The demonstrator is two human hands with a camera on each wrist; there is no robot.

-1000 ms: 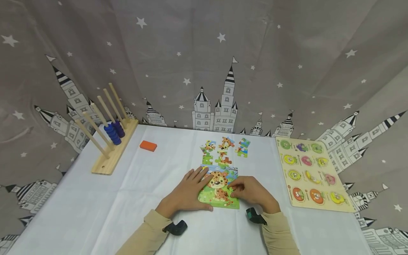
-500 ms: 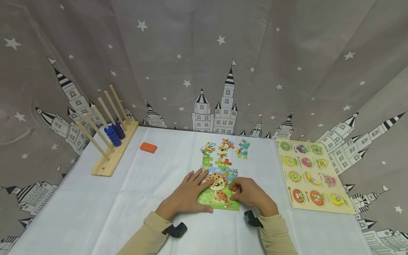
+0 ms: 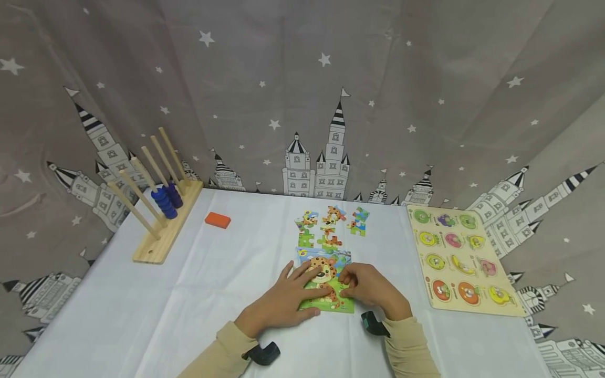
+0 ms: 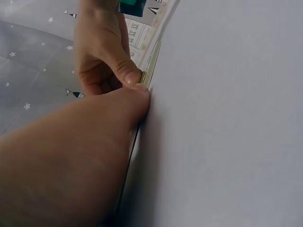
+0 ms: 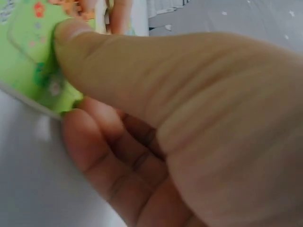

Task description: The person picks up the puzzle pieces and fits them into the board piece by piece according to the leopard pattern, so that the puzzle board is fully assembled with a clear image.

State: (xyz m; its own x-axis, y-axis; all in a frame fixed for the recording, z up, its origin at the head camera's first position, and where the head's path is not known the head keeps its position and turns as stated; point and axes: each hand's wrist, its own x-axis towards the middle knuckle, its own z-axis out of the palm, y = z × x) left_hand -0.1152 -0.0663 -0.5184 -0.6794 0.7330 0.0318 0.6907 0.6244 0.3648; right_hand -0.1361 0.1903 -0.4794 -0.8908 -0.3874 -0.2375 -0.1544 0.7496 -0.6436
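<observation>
A leopard-picture puzzle board (image 3: 326,303) lies on the white table in front of me. My left hand (image 3: 279,299) rests on its left part with fingers spread, covering some of the picture. At the right edge my right hand (image 3: 371,286) has curled fingers and pinches what looks like a small green puzzle piece (image 5: 68,101), mostly hidden by the fingers. In the right wrist view the thumb (image 5: 78,40) lies over the green picture. Several loose puzzle pieces (image 3: 332,240) lie just beyond the board, showing leopard parts and green and blue scenery.
A wooden peg stand (image 3: 156,247) with blue and purple rings is at the left. An orange block (image 3: 217,220) lies near it. At the right is a wooden fruit puzzle (image 3: 423,254). A grey castle-print curtain (image 3: 236,105) hangs behind the table.
My left hand has shifted slightly right and nearer to me, its index finger now lower over the leopard. My right hand barely moves, staying at the board's right edge.
</observation>
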